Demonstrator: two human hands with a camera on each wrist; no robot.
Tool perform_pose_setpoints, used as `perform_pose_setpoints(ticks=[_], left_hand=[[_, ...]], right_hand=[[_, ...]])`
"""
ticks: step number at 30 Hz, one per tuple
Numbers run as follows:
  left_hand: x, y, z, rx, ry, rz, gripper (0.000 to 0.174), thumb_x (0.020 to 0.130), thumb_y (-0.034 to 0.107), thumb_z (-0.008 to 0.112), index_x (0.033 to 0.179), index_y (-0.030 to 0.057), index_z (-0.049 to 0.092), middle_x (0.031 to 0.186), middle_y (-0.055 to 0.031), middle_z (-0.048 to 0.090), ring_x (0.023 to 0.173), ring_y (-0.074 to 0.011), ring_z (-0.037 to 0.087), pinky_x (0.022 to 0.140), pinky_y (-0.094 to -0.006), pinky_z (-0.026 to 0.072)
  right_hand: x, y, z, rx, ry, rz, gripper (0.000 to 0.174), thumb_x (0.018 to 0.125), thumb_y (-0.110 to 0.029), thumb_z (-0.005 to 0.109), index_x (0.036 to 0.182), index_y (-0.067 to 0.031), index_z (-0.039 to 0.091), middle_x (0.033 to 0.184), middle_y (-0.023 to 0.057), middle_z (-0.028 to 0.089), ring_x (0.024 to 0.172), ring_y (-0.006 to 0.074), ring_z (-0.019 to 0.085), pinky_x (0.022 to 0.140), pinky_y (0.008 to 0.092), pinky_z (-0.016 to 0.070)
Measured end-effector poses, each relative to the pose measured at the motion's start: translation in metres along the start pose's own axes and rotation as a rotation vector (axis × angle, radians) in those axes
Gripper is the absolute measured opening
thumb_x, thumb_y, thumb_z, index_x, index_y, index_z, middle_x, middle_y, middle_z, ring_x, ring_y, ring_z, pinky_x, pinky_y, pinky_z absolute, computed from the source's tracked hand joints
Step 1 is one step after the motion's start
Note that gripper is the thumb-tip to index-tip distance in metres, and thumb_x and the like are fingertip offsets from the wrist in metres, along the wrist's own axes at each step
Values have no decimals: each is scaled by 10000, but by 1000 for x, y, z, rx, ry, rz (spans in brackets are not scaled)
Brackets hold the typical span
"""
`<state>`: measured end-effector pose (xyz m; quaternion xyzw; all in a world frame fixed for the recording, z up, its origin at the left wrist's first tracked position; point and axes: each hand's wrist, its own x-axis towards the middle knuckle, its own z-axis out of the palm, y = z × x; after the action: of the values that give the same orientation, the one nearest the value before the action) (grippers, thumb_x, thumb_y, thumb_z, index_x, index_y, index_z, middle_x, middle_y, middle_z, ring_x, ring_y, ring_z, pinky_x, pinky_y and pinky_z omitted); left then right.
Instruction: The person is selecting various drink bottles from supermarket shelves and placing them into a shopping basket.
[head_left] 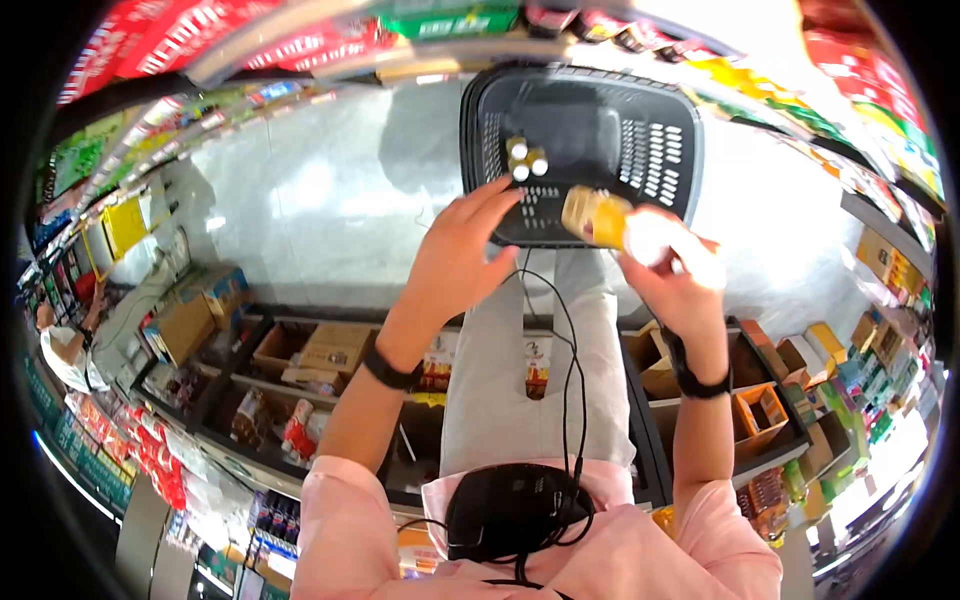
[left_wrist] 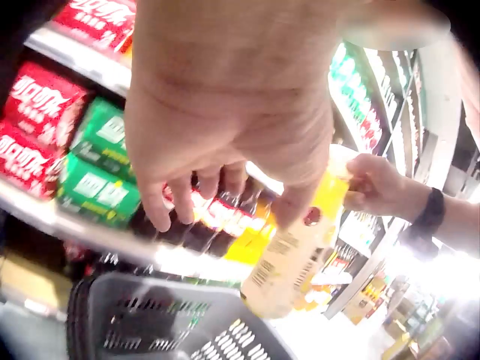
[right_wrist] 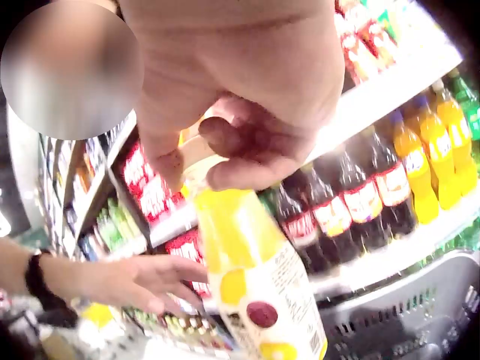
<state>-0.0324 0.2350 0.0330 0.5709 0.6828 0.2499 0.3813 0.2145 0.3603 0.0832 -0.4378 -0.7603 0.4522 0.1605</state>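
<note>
A black shopping basket sits on the floor ahead, with three white-capped bottles standing in its left corner. My right hand grips a bottle with a yellow and white label near its cap, over the basket's near right edge. In the right wrist view this bottle tilts, base down and outward, thumb and fingers curled round its neck. Over the near left side of the basket my left hand holds nothing, its fingers extended toward the white caps.
Shelves ahead carry red cola packs, green packs, dark cola bottles and orange drink bottles. Behind me are bins with cardboard boxes. A cable hangs in front of my legs. Another person is at far left.
</note>
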Motion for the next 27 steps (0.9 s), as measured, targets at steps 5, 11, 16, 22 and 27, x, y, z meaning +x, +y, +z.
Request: perform_pose_setpoints(ticks=[5,11,16,22,27], left_hand=[[57,98,-47,-400,-384,339,1078,711,195,848,1618,132,270,1546,-151,487,1436,-322,435,1198,-431,287],[45,144,-62,-479,-402,220,737,682,133,845,1358,44,564,1263,-134,659,1159,-279,646,1018,-365,483],[49,163,-62,-522,97,8,687,694,171,918,1278,43,581,1122,-131,713,1048,-255,702,940,-344,531],[98,155,-70,-502,110,-54,652,749,110,897,1296,30,551,1092,-83,704,932,-158,698,776,-280,574],[126,130,-67,-656,22,-4,569,845,86,821,1330,0,536,1204,-108,676,918,-143,694,777,-287,578]], right_hand=[[-5,-87,-101,168,-108,-240,320,662,-208,792,881,3,692,673,37,623,565,157,584,551,279,446],[8,-117,-144,306,-37,-391,395,669,-62,717,1058,4,729,861,104,700,764,160,670,659,273,514],[16,-119,-96,519,207,-140,777,767,55,782,1466,-33,455,1188,84,640,1056,168,642,970,318,513],[57,-110,-54,716,284,-79,565,862,44,726,1382,-35,520,1248,93,653,1064,161,657,926,302,536],[100,-82,-55,744,236,-57,554,871,61,715,1382,-5,509,1253,106,656,1066,133,651,881,266,543]])
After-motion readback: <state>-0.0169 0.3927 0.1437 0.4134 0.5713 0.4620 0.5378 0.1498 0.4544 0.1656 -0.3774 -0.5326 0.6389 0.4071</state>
